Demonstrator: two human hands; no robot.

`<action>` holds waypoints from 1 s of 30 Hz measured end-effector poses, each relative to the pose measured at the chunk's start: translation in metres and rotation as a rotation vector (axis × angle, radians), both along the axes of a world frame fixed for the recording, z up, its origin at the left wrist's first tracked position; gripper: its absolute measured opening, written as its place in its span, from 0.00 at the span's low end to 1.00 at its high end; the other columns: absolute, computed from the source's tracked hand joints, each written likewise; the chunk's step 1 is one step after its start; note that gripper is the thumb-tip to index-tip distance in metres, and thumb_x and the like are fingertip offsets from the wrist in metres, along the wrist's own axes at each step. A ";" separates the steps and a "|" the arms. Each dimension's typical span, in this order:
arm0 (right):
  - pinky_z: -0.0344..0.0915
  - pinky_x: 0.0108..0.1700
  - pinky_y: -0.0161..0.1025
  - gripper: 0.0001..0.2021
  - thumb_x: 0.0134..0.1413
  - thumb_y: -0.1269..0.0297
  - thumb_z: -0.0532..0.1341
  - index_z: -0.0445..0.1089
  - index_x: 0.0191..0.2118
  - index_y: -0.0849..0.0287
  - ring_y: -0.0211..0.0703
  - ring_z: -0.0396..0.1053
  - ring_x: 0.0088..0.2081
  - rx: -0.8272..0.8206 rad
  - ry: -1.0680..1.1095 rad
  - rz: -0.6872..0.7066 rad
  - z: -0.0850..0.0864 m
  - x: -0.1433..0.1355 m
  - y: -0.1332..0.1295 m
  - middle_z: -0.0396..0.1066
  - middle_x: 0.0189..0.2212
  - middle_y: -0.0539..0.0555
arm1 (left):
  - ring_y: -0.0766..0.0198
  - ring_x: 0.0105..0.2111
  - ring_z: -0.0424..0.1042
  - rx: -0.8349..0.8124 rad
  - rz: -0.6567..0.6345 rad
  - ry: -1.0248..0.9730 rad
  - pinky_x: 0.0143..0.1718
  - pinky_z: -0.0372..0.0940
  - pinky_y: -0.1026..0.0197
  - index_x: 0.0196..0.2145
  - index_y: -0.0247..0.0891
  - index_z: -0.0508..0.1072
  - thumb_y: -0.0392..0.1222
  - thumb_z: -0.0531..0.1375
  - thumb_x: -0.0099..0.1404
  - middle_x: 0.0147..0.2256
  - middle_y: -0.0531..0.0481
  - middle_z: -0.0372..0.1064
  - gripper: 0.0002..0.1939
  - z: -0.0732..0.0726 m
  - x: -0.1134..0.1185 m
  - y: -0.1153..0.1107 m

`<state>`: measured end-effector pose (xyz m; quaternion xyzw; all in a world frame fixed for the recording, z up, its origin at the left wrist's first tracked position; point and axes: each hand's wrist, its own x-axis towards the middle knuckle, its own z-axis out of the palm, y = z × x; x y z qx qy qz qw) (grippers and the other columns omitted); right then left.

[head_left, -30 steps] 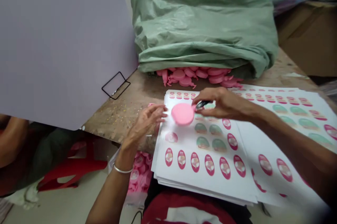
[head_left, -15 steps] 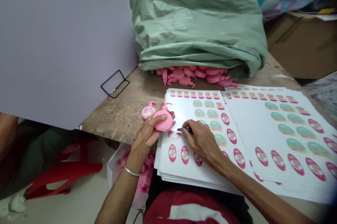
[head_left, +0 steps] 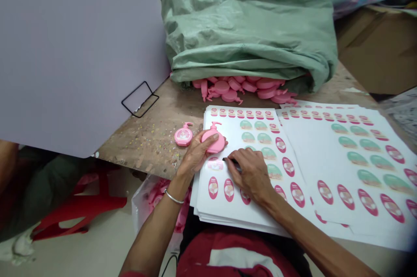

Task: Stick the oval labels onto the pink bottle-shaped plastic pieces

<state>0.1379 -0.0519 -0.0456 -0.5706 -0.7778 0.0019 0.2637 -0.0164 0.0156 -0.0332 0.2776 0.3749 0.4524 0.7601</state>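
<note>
My left hand (head_left: 198,151) grips a small pink pump bottle (head_left: 213,143), its plain face up, thumb across the front. Just below it lies a sheet of stickers (head_left: 224,212), the top of a stack. My right hand (head_left: 249,173) is closed around a slim black pointed tool (head_left: 237,166), mostly hidden by the fingers. The tool's tip is beside a pale pink sticker (head_left: 215,164) on the sheet; whether it touches is not clear. Another pink pump bottle (head_left: 183,136), with a round label on it, rests on the table left of my left hand.
Pink bottles (head_left: 230,95) spill from under a large green sack (head_left: 247,25) at the back. A second sticker stack (head_left: 332,151) lies to the right. At left are a grey panel (head_left: 78,60), a black wire stand (head_left: 140,100) and a red stool (head_left: 74,216). A plastic bag (head_left: 140,199) hangs below the table edge.
My left hand has shifted right and slightly up with the pink pump bottle, away from the labelled one. My right hand stays near the same spot on the sheet, still holding the black tool.
</note>
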 end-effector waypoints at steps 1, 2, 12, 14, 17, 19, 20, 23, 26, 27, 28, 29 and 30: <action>0.50 0.37 0.41 0.09 0.61 0.66 0.57 0.67 0.29 0.58 0.42 0.62 0.31 -0.017 0.024 0.008 0.000 0.001 0.001 0.68 0.25 0.51 | 0.59 0.34 0.78 0.001 -0.004 0.006 0.42 0.70 0.59 0.40 0.30 0.72 0.40 0.70 0.54 0.34 0.43 0.77 0.18 0.000 0.001 0.000; 0.50 0.37 0.41 0.08 0.61 0.66 0.57 0.67 0.30 0.58 0.42 0.62 0.31 -0.038 0.049 0.014 -0.001 0.002 0.001 0.68 0.25 0.50 | 0.59 0.34 0.78 0.001 -0.009 0.012 0.42 0.70 0.59 0.39 0.29 0.72 0.40 0.70 0.53 0.34 0.43 0.77 0.18 0.001 0.001 0.000; 0.49 0.38 0.42 0.09 0.64 0.65 0.54 0.67 0.31 0.57 0.44 0.61 0.32 -0.067 -0.009 -0.039 0.001 -0.003 -0.003 0.69 0.26 0.53 | 0.59 0.34 0.78 0.016 -0.006 0.024 0.41 0.70 0.59 0.39 0.31 0.72 0.41 0.70 0.53 0.35 0.44 0.77 0.19 0.000 0.001 -0.002; 0.50 0.38 0.42 0.09 0.63 0.65 0.55 0.66 0.31 0.57 0.44 0.61 0.32 -0.079 0.000 -0.019 0.001 -0.002 -0.002 0.68 0.26 0.52 | 0.59 0.34 0.78 0.025 -0.005 0.022 0.41 0.70 0.59 0.39 0.31 0.71 0.42 0.70 0.53 0.35 0.44 0.77 0.18 0.000 0.001 -0.002; 0.51 0.38 0.42 0.07 0.61 0.64 0.58 0.67 0.31 0.58 0.44 0.63 0.32 -0.133 0.069 0.005 0.000 -0.001 0.001 0.70 0.26 0.51 | 0.59 0.35 0.78 0.030 -0.009 0.014 0.43 0.69 0.58 0.40 0.31 0.71 0.42 0.70 0.54 0.35 0.44 0.77 0.19 -0.001 0.001 -0.002; 0.52 0.38 0.42 0.08 0.59 0.61 0.61 0.67 0.31 0.58 0.44 0.64 0.33 -0.143 0.087 -0.011 -0.001 -0.001 0.002 0.71 0.27 0.52 | 0.59 0.35 0.78 0.031 -0.011 0.009 0.43 0.69 0.57 0.41 0.32 0.70 0.42 0.70 0.54 0.35 0.44 0.77 0.19 -0.001 0.001 -0.002; 0.53 0.39 0.42 0.08 0.58 0.60 0.62 0.67 0.31 0.58 0.45 0.65 0.33 -0.134 0.084 -0.021 -0.001 -0.002 0.003 0.71 0.27 0.52 | 0.59 0.35 0.78 0.032 -0.010 0.009 0.43 0.69 0.57 0.41 0.32 0.70 0.42 0.70 0.54 0.35 0.44 0.77 0.20 -0.001 0.001 -0.002; 0.53 0.39 0.43 0.08 0.58 0.60 0.61 0.67 0.31 0.58 0.45 0.64 0.33 -0.045 0.076 -0.020 0.001 -0.005 0.000 0.72 0.27 0.53 | 0.59 0.35 0.78 0.028 -0.005 0.007 0.43 0.69 0.58 0.41 0.32 0.70 0.42 0.69 0.54 0.35 0.44 0.77 0.20 0.000 0.001 -0.002; 0.55 0.38 0.44 0.08 0.57 0.61 0.62 0.66 0.30 0.57 0.43 0.64 0.30 0.044 0.169 0.042 0.007 -0.008 -0.005 0.72 0.25 0.52 | 0.58 0.36 0.78 0.015 -0.007 -0.002 0.43 0.70 0.58 0.42 0.31 0.69 0.41 0.69 0.55 0.36 0.42 0.77 0.19 0.000 -0.001 -0.001; 0.57 0.38 0.44 0.08 0.56 0.61 0.63 0.66 0.30 0.57 0.43 0.64 0.30 0.041 0.235 0.064 0.010 -0.007 -0.007 0.71 0.25 0.51 | 0.58 0.36 0.78 0.009 -0.006 -0.001 0.43 0.70 0.58 0.42 0.31 0.69 0.41 0.69 0.56 0.36 0.41 0.77 0.19 0.000 -0.001 -0.001; 0.58 0.37 0.43 0.08 0.55 0.61 0.63 0.65 0.30 0.56 0.42 0.64 0.29 0.018 0.321 0.075 0.014 -0.006 -0.009 0.70 0.25 0.50 | 0.57 0.36 0.78 0.005 -0.004 0.003 0.42 0.71 0.58 0.43 0.31 0.69 0.41 0.69 0.56 0.37 0.41 0.77 0.19 0.000 -0.002 -0.001; 0.60 0.35 0.42 0.08 0.54 0.61 0.64 0.65 0.30 0.55 0.41 0.64 0.29 -0.023 0.418 0.072 0.018 -0.004 -0.010 0.69 0.25 0.50 | 0.57 0.36 0.78 0.001 -0.001 0.008 0.41 0.71 0.58 0.43 0.31 0.69 0.41 0.68 0.56 0.37 0.40 0.76 0.20 0.000 -0.002 -0.001; 0.61 0.33 0.40 0.08 0.54 0.61 0.64 0.65 0.30 0.55 0.40 0.65 0.28 -0.076 0.515 0.056 0.023 -0.001 -0.011 0.69 0.25 0.49 | 0.57 0.35 0.78 -0.001 0.003 0.012 0.38 0.72 0.58 0.43 0.32 0.68 0.41 0.68 0.56 0.37 0.41 0.76 0.20 0.000 -0.002 -0.001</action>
